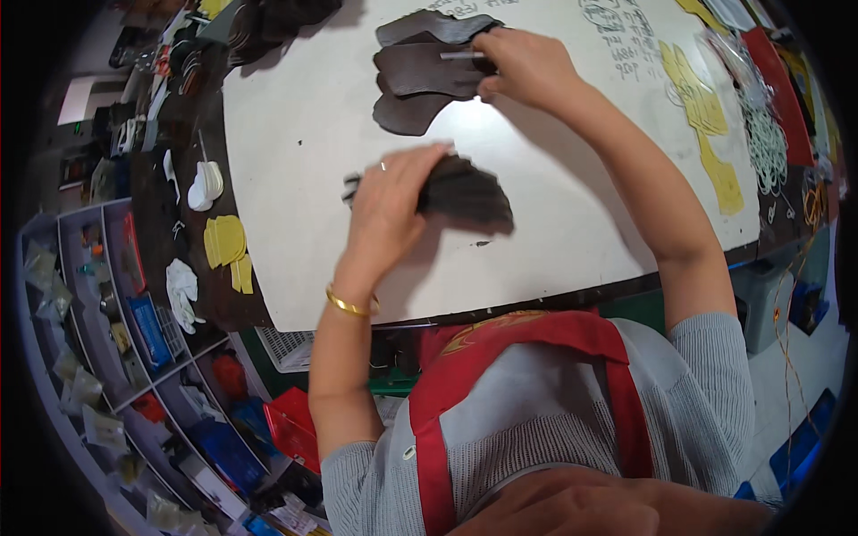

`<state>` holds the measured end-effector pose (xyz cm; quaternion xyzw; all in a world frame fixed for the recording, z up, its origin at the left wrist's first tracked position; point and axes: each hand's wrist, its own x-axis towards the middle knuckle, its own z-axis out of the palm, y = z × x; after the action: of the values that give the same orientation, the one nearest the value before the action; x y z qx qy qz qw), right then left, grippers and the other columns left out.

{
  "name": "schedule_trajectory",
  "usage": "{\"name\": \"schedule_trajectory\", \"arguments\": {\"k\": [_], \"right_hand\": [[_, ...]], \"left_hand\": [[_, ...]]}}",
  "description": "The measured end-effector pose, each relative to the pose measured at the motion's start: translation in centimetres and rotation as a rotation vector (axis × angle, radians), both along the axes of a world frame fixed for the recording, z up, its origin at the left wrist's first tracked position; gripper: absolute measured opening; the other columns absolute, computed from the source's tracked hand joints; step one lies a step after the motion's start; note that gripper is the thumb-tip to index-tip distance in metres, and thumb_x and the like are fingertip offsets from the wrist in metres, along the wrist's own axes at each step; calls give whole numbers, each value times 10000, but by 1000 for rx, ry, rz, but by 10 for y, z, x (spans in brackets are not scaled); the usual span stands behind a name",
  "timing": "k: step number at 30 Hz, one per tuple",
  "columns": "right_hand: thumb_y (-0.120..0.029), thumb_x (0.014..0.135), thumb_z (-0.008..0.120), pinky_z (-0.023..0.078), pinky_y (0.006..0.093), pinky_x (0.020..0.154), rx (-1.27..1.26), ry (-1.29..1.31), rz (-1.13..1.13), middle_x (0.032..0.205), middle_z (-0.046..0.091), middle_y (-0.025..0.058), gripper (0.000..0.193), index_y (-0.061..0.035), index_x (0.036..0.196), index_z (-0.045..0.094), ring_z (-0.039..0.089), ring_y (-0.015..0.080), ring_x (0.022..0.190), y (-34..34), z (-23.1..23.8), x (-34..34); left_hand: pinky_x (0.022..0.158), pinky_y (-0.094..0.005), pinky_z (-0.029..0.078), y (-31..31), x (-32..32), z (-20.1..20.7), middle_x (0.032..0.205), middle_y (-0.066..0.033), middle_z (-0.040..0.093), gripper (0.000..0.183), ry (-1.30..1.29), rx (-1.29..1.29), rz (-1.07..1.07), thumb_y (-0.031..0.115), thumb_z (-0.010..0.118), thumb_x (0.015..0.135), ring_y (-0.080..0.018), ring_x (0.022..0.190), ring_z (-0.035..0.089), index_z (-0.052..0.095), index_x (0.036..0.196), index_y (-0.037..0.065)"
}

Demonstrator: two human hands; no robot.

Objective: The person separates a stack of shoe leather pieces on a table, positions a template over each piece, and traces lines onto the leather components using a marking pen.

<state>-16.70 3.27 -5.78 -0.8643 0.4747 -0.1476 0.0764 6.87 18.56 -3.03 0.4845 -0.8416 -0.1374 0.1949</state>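
A fanned stack of dark brown leather-like cut pieces (465, 196) is gripped in my left hand (389, 210), slightly blurred, over the white work surface (304, 223). Farther away, several more dark brown cut pieces (420, 71) lie overlapping one another. My right hand (532, 67) is at their right edge, thumb and fingers closed round a slim silver pen-like rod (460, 55) that points left across the pieces. Whether those fingers also grip a piece cannot be made out.
Yellow templates lie at the right (697, 98) and left (225, 241). Beside the right edge is a bundle of pale cord (766, 147). More dark pieces (268, 27) sit at the far left. A compartment shelf (116, 402) stands left, near a red bin (293, 429).
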Motion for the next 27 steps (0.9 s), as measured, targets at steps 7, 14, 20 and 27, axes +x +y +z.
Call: {"name": "schedule_trajectory", "arguments": {"k": [7, 14, 20, 27], "right_hand": [[-374, 880, 752, 508, 330, 714, 181, -248, -236, 964, 739, 53, 367, -95, 1115, 724, 651, 194, 763, 37, 35, -99], [-385, 876, 733, 538, 363, 757, 180, -218, -848, 873, 738, 94, 337, -84, 1025, 760, 687, 200, 787, 118, 34, -293], [-407, 726, 826, 552, 397, 835, 108, 211, -941, 1029, 761, 89, 631, -95, 1255, 686, 727, 273, 959, 170, 14, -330], [-282, 751, 847, 523, 326, 809, 442, 67, -763, 1005, 723, 128, 532, -1, 1167, 671, 679, 205, 888, 166, 10, -340]], "left_hand": [[1113, -441, 392, -76, -24, 9, 1431, -164, 522, 1000, 29, 116, 85, 43, 864, 638, -368, 1337, 491, 394, 1520, 100], [1231, -578, 97, -30, -45, -41, 1681, -196, 153, 1063, -452, -92, -44, 609, 712, 798, -397, 1549, 136, 260, 1588, 60], [1206, -536, 233, -13, -55, -28, 1567, -194, 382, 841, -494, -325, -47, 406, 752, 847, -362, 1474, 327, 403, 1513, 29], [906, -380, 569, 26, -52, -39, 1123, -203, 684, 392, -493, -425, -98, -5, 604, 845, -332, 1024, 684, 618, 1234, -55]]}}
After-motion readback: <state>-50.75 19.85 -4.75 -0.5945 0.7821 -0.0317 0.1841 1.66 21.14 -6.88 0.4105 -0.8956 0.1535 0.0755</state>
